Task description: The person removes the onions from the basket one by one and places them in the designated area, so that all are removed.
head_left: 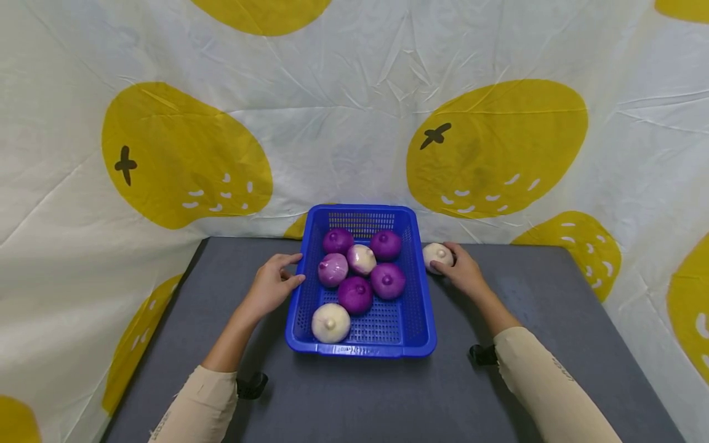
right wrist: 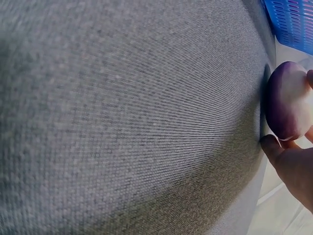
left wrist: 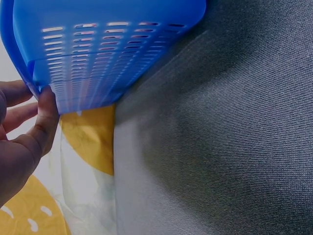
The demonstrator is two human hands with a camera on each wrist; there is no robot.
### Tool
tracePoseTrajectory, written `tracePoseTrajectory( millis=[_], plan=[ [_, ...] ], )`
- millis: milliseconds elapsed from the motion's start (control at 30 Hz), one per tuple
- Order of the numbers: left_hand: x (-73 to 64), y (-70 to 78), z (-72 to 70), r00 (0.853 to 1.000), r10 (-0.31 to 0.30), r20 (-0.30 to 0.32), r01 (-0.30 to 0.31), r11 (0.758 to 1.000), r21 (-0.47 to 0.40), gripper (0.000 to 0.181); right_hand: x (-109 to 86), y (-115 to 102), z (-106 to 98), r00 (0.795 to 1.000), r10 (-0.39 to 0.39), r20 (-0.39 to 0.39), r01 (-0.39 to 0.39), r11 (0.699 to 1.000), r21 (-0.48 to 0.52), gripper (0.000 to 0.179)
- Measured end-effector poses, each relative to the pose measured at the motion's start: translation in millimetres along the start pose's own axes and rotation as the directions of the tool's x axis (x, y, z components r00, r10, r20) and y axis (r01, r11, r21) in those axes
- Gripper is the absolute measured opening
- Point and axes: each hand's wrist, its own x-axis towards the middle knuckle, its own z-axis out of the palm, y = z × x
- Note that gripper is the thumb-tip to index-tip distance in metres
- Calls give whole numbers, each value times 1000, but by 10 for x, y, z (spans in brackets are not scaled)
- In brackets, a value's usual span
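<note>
A blue plastic basket [head_left: 362, 351] stands on the grey table, holding several purple and whitish onions. One of these, a white onion [head_left: 330, 323], lies in its near left corner. My left hand [head_left: 273, 284] is at the basket's left side, thumb and fingertips gripping the rim; the left wrist view shows the thumb against the blue wall [left wrist: 73, 63]. Just right of the basket, my right hand [head_left: 464, 271] holds a whitish onion [head_left: 436, 257] between thumb and fingers, low by the table. In the right wrist view this onion [right wrist: 283, 105] has a purple side.
The grey table [head_left: 365, 400] reaches back to a white cloth [head_left: 343, 141] printed with yellow fruit. A black strap piece [head_left: 252, 386] hangs at the left wrist, another strap piece [head_left: 483, 355] at the right. Bare grey cloth lies on both sides of the basket.
</note>
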Motion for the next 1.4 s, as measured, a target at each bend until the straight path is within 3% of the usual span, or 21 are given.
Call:
tracePoseTrajectory(
  millis=[267, 500, 833, 1200, 1400],
  plan=[
    [-7, -22, -7, 1000, 1, 1, -1, 1000, -3, 49, -17, -24, 4, 1000, -8, 8, 8, 1000, 6, 74],
    [-1, -7, -10, 1000, 2, 6, -2, 1000, -8, 50, -15, -64, -86, 997, -75, -19, 75, 997, 1, 73],
    [-7, 5, -22, 1000, 7, 8, -7, 1000, -11, 50, -82, -363, -326, 987, -157, 39, 159, 985, -69, 72],
    [9, 17, -12, 1000, -7, 25, 7, 1000, -14, 50, -66, -920, -483, 930, -310, 196, 330, 941, -78, 69],
    [5, 19, -20, 1000, 6, 19, -6, 1000, 0, 49, -46, -1317, -439, 865, -394, 311, 445, 888, -114, 68]
  ],
)
